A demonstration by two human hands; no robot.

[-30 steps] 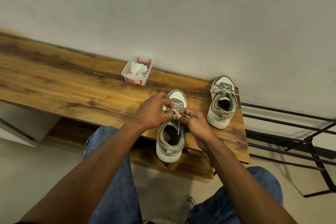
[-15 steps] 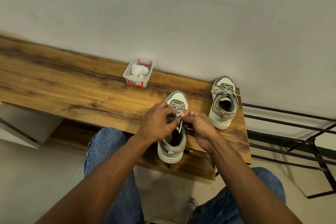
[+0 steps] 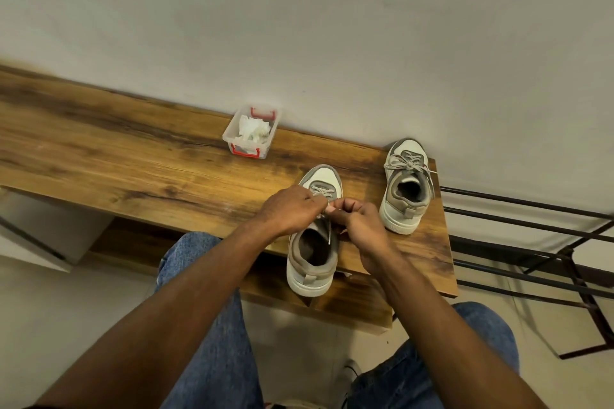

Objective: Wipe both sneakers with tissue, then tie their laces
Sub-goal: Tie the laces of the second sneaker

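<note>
Two grey-and-white sneakers stand on a wooden bench (image 3: 133,163). The near sneaker (image 3: 312,259) sits at the bench's front edge with its heel toward me. Over its tongue, my left hand (image 3: 292,211) and my right hand (image 3: 360,221) meet and pinch its laces (image 3: 327,232); one loose lace end hangs into the shoe opening. The far sneaker (image 3: 407,186) stands at the bench's right end near the wall, its laces tied in a bow.
A small clear plastic box (image 3: 252,133) with red handles holds crumpled tissue, near the wall behind the near sneaker. A black metal rack (image 3: 531,242) stands right of the bench. My knees in jeans are below the bench edge.
Both hands stay on the near sneaker's laces, working them; my fingers have drawn closer together over the tongue. The view has shifted slightly. Sneakers and box have not moved.
</note>
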